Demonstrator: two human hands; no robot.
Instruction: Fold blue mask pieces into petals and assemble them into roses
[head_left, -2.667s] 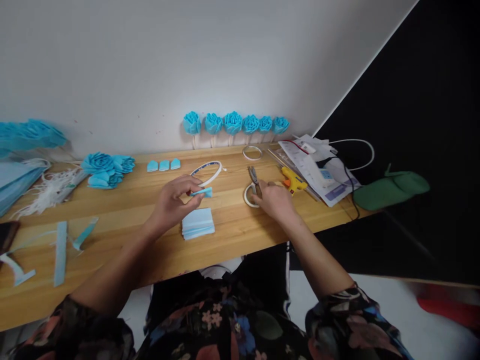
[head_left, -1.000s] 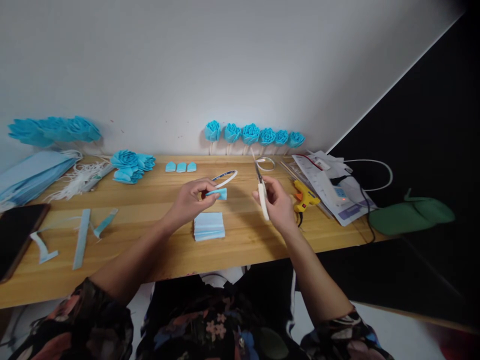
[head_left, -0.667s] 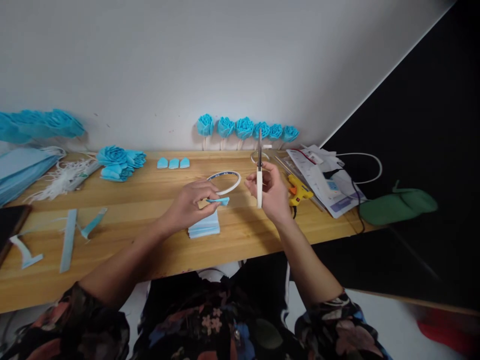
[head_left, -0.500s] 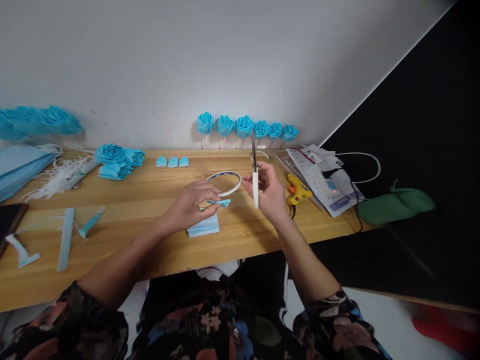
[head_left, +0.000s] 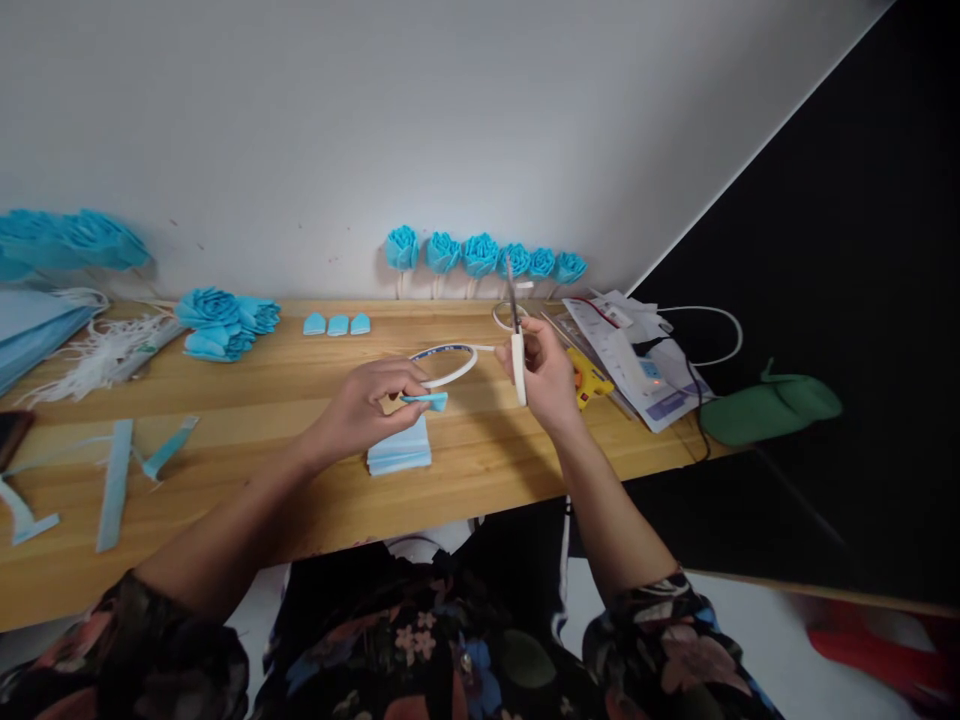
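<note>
Left hand [head_left: 375, 400] is pinching a folded blue piece [head_left: 430, 402] between thumb and fingers, its free end pointing right. From behind the same fingers a white tape ring [head_left: 471, 366] is jutting out; how it is being held I cannot tell. Its loose end is stretching across to the right hand [head_left: 551, 382], whose thumb and fingertips are meeting there. Right hand is also gripping scissors [head_left: 519, 370], handles in the palm, blades pointing up and away toward the wall.

Just below the left hand, a stack [head_left: 399, 456] of pale blue squares is lying on the worktop [head_left: 480, 480]. Farther back, three petals [head_left: 338, 325] are lying in a row. Six blue roses [head_left: 480, 256] are leaning along the wall. Right of the right hand, a yellow glue gun [head_left: 592, 380] is lying beside papers [head_left: 664, 410], partly hidden by that hand.
</note>
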